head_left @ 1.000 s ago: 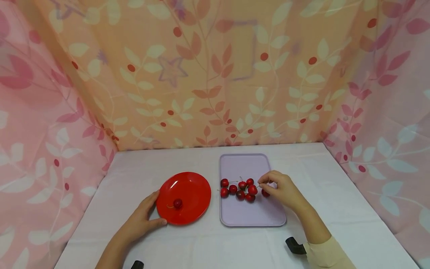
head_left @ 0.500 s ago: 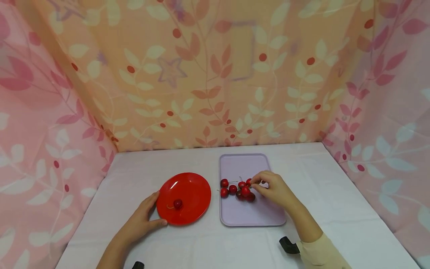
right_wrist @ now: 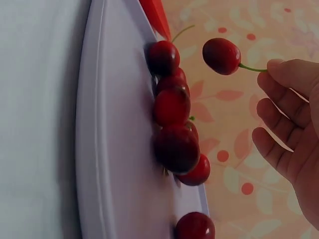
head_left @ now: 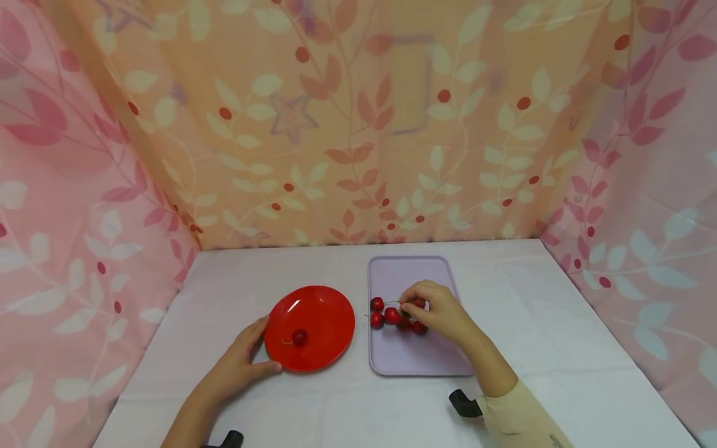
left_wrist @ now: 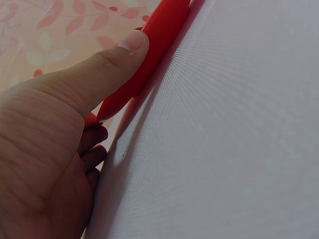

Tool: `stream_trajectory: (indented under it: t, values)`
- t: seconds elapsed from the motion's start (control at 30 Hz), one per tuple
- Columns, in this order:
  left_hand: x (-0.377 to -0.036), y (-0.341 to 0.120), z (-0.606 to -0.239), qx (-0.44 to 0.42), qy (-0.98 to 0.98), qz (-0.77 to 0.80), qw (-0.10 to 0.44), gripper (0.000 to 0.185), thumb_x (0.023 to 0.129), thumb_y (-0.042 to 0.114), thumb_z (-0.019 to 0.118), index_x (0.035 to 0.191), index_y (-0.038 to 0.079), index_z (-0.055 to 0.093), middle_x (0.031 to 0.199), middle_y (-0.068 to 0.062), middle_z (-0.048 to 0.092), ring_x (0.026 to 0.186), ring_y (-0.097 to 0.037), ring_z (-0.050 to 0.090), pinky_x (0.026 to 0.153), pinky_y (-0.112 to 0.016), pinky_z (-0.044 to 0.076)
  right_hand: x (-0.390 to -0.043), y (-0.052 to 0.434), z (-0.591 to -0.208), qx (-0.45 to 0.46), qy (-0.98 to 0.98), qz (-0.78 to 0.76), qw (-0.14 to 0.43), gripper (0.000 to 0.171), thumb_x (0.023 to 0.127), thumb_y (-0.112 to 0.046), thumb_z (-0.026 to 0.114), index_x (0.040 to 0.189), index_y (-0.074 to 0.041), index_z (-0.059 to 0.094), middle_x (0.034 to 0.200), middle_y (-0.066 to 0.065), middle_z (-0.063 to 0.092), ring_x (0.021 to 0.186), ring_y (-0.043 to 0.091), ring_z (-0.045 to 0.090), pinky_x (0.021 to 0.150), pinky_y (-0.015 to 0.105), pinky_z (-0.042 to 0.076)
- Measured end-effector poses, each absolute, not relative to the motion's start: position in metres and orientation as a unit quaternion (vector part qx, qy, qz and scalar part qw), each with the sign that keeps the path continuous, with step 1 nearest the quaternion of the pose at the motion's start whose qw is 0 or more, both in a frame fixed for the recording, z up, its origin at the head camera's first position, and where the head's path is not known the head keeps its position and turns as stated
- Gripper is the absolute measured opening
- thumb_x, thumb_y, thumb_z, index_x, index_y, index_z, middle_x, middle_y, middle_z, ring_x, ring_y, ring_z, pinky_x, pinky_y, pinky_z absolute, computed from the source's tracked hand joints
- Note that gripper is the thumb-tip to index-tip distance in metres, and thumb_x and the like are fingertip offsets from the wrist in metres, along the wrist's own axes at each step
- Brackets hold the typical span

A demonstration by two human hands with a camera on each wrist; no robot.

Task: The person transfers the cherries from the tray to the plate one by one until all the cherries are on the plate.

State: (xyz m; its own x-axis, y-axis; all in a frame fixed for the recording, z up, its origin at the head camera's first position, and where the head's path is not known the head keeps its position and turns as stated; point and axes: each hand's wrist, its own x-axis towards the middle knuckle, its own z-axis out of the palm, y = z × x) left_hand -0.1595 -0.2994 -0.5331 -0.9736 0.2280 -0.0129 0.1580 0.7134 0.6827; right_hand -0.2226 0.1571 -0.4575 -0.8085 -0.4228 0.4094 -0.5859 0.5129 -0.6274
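Note:
My right hand (head_left: 439,313) pinches a green stem between thumb and index finger. From that stem a dark red cherry (right_wrist: 221,56) hangs above the other cherries, as the right wrist view shows. Below it, several cherries (right_wrist: 176,148) lie clustered on a lilac rectangular tray (head_left: 417,362); the hand hides part of them in the head view. My left hand (head_left: 244,358) holds the rim of a round red plate (head_left: 333,311), its thumb (left_wrist: 114,59) along the near edge and its fingers at the left side. One stemmed cherry (head_left: 299,337) lies on the plate.
A white cloth (head_left: 336,410) covers the table. Patterned curtains (head_left: 347,124) enclose the back and both sides. Black curved pieces show by both wrists, one (head_left: 465,404) at the right sleeve. A narrow gap separates plate and tray.
My right hand has moved left across the tray with the cherry, from over its right side toward the middle of the cluster. The left hand stays on the plate.

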Motion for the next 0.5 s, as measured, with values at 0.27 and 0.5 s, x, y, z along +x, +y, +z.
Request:
stream_trajectory:
  t: [0.27,0.5]
  values:
    - [-0.16,-0.298,-0.534,0.097,0.925,0.364,0.058,0.113,0.075,0.059,0.084,0.164,0.023,0.025,0.168,-0.009,0.028,0.154,-0.037,0.025,0.116,-0.065,0.034,-0.228,0.132,-0.454,0.298,-0.858,0.412,0.078,0.008,0.09,-0.012,0.08,0.096,-0.016,0.076,0.089,-0.013,0.069,0.086,0.007,0.063,0.077,0.039,0.059]
    - [-0.162,-0.298,-0.536,0.095,0.923,0.369,0.058,0.113,0.074,0.059,0.085,0.164,0.024,0.025,0.168,-0.007,0.028,0.154,-0.036,0.025,0.116,-0.065,0.033,-0.232,0.11,-0.448,0.327,-0.844,0.42,0.066,0.007,0.092,-0.014,0.077,0.098,-0.017,0.076,0.09,-0.014,0.069,0.087,0.006,0.062,0.08,0.04,0.058]
